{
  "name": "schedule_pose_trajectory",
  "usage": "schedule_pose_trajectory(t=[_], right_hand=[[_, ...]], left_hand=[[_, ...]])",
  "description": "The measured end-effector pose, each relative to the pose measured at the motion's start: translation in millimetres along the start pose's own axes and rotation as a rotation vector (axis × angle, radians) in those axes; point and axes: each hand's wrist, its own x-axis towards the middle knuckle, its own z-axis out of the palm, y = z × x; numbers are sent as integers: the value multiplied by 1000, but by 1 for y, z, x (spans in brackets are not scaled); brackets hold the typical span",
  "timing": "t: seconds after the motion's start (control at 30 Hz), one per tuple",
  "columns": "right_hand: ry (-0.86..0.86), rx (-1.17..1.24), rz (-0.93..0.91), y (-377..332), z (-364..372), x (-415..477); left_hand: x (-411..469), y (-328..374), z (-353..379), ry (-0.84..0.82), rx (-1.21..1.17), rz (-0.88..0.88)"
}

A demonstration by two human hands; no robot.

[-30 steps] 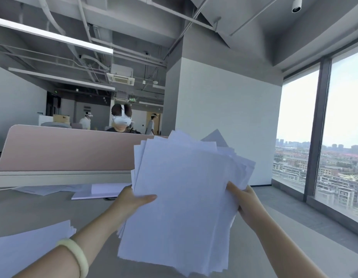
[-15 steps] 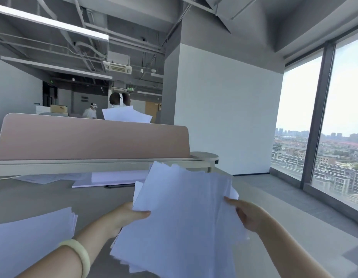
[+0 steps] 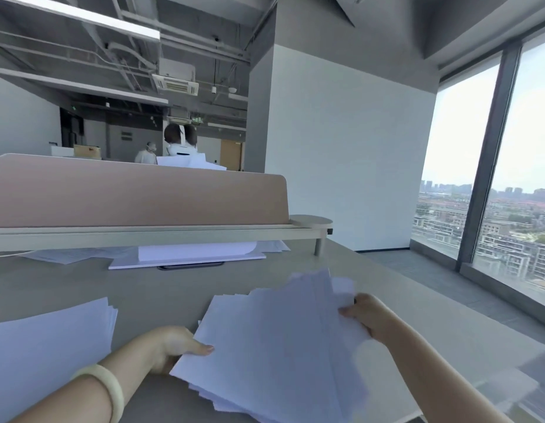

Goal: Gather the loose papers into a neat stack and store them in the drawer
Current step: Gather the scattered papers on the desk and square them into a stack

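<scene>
Fingers of left hand (image 3: 170, 345) and right hand (image 3: 370, 315) gripping opposite edges, paper stack (image 3: 280, 346) between them

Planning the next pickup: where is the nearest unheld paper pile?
Head view, lower left: the paper pile lies on the grey desk, left of the left hand, apart from the held sheaf.

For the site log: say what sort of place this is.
Probably an open-plan office on a high floor: a desk with a divider, loose papers, and a tall window looking out over city rooftops.
</scene>
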Motion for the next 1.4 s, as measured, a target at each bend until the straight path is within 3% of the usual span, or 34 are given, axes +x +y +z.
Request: schedule_pose_trajectory(t=[0.4, 0.5, 0.67, 0.9, 1.03, 1.13, 1.17, 1.23, 1.3, 1.4], right_hand=[[438, -334, -564, -101, -9, -27], [447, -316, -728, -114, 0, -49], [291, -244, -725, -107, 23, -53], [-474, -364, -457, -19, 38, -50], [-673, -525, -241, -3, 15, -48], [-790, -369, -116, -5, 0, -47], [-723, -256, -94, -4, -5, -43], [-406, -118, -69, 4, -5, -28], [-89, -308, -20, 21, 4, -13], [-64, -777, -6, 52, 26, -2]], left_hand=[[-5, 9, 24, 76, -135, 81], [-2, 7, 28, 56, -185, 70], [2, 9, 34, 71, -239, 44], [-3, 11, 34, 78, -276, -19], [-5, 14, 30, 43, -336, -20], [-1, 12, 26, 35, -361, -37], [0, 14, 26, 19, -357, -35], [-8, 19, 33, 12, -304, -29], [-11, 23, 37, 68, -218, 9], [1, 27, 43, 102, -160, 78]])
